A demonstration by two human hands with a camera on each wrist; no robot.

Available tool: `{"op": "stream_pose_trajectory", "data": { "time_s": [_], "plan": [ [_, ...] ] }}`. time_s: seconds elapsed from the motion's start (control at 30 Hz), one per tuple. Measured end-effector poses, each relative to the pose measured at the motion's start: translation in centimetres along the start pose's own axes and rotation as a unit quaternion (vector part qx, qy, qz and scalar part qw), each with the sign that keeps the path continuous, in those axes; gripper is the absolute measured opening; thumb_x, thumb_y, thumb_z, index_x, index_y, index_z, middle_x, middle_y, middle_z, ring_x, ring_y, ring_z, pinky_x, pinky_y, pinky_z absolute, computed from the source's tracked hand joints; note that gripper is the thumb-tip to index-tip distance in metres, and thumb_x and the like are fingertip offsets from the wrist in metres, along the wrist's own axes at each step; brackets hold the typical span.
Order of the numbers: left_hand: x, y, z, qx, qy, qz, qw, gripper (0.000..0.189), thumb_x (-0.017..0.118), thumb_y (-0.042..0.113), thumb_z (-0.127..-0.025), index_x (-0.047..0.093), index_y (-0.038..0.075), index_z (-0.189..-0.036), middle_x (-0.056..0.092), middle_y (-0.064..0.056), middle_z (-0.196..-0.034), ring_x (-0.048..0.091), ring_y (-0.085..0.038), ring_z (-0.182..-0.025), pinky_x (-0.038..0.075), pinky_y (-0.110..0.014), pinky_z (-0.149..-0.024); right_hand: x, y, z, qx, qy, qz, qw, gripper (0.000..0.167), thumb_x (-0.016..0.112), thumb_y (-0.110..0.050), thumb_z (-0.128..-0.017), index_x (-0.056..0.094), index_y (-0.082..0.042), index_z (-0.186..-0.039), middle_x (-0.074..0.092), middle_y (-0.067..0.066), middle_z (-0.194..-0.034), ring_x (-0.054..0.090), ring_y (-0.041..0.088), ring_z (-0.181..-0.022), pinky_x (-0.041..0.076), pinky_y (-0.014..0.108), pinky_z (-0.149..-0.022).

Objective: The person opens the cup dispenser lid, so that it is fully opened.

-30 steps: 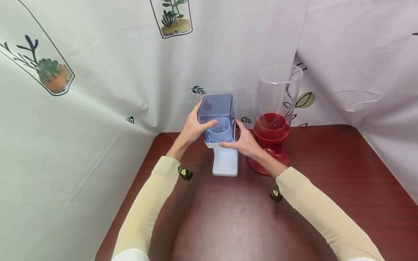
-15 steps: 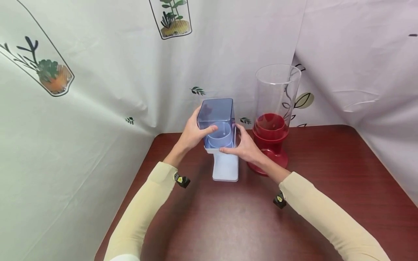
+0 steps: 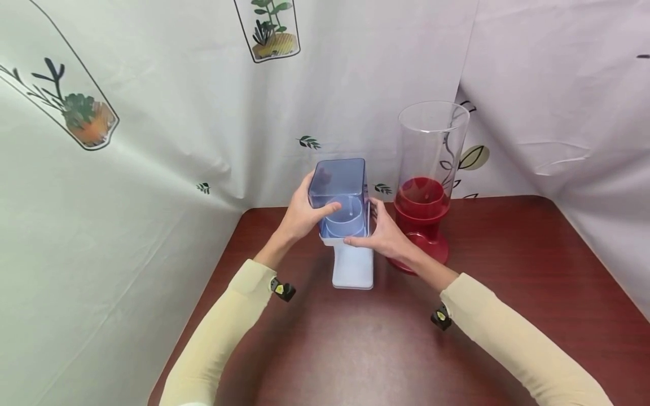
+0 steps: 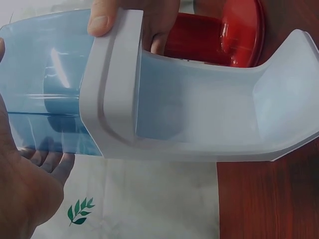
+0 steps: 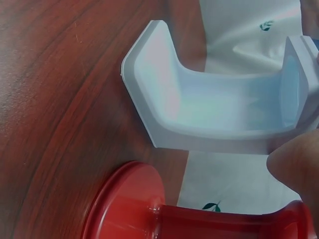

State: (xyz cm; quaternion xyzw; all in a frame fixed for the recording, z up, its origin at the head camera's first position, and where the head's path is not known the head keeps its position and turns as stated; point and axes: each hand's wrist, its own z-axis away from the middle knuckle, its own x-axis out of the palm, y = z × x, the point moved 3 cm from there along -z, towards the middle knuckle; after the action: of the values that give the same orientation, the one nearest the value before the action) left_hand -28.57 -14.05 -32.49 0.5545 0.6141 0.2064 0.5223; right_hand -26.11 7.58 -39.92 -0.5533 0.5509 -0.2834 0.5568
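A white C-shaped stand (image 3: pixel 353 269) carries a clear blue box (image 3: pixel 337 176), with a round cup shape showing inside it. My left hand (image 3: pixel 299 214) grips the box from its left side, thumb on the front face. At the right, my right hand (image 3: pixel 388 234) holds the stand's upper rim, its thumb along the front edge. The left wrist view shows the white rim (image 4: pixel 112 84) between box and open middle. In the right wrist view the stand's foot (image 5: pixel 154 74) is close to the tabletop; I cannot tell whether they touch.
Right behind my right hand stands a red pedestal (image 3: pixel 424 211) with a tall clear cylinder (image 3: pixel 433 141) on top. The dark red-brown table (image 3: pixel 508 248) reaches to a white patterned cloth (image 3: pixel 355 84) at the back and left.
Both hands have brought the stand and blue box lower and a little nearer to me. The grips look the same, and the red pedestal has stayed in place.
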Motion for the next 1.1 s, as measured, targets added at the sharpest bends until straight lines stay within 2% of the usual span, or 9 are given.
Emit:
{"op": "stream_pose_trajectory", "data": {
  "time_s": [0.2,0.5,0.67,0.83,1.1],
  "plan": [
    [0.4,0.4,0.6,-0.004,0.0,0.004,1.0,0.094,0.082,0.012,-0.088,0.029,0.007,-0.166,0.05,-0.016,-0.155,0.055,-0.032,-0.134,0.047,-0.05,-0.113,-0.1,-0.1,0.7,0.002,-0.015,-0.002,0.9999,0.113,0.092,-0.029,-0.08,0.019,-0.013,-0.164,0.039,0.012,-0.158,0.042,0.032,-0.146,0.047,0.052,-0.113],
    [1.1,1.1,2.1,0.013,-0.005,0.003,0.9999,0.093,0.085,0.025,-0.09,0.031,0.019,-0.166,0.053,-0.006,-0.151,0.058,-0.026,-0.129,0.052,-0.049,-0.108,-0.3,-0.2,2.2,0.001,-0.025,0.012,0.9996,0.111,0.091,-0.031,-0.081,0.021,-0.012,-0.165,0.042,0.014,-0.156,0.046,0.035,-0.142,0.05,0.055,-0.11],
    [1.5,1.6,2.7,0.026,-0.003,0.005,0.9997,0.094,0.086,0.03,-0.088,0.033,0.019,-0.165,0.055,-0.003,-0.148,0.06,-0.024,-0.127,0.054,-0.047,-0.106,-0.5,-0.4,2.9,-0.004,-0.025,0.019,0.9995,0.109,0.092,-0.032,-0.08,0.023,-0.014,-0.163,0.043,0.011,-0.155,0.046,0.034,-0.141,0.053,0.054,-0.107],
    [1.8,2.0,3.3,0.026,-0.006,0.0,0.9996,0.096,0.087,0.038,-0.087,0.033,0.019,-0.164,0.055,-0.003,-0.147,0.06,-0.024,-0.126,0.055,-0.048,-0.104,-0.7,-0.6,3.6,-0.006,-0.029,0.018,0.9994,0.111,0.093,-0.032,-0.078,0.024,-0.016,-0.163,0.044,0.009,-0.153,0.048,0.032,-0.139,0.055,0.053,-0.104],
    [2.3,2.8,4.1,0.029,-0.005,-0.004,0.9996,0.098,0.088,0.032,-0.086,0.031,0.02,-0.165,0.055,-0.001,-0.149,0.058,-0.023,-0.129,0.054,-0.048,-0.105,-0.8,-0.8,4.6,-0.006,-0.035,0.02,0.9992,0.11,0.094,-0.032,-0.078,0.024,-0.019,-0.163,0.047,0.006,-0.15,0.051,0.029,-0.135,0.058,0.048,-0.099]
  ]
}}
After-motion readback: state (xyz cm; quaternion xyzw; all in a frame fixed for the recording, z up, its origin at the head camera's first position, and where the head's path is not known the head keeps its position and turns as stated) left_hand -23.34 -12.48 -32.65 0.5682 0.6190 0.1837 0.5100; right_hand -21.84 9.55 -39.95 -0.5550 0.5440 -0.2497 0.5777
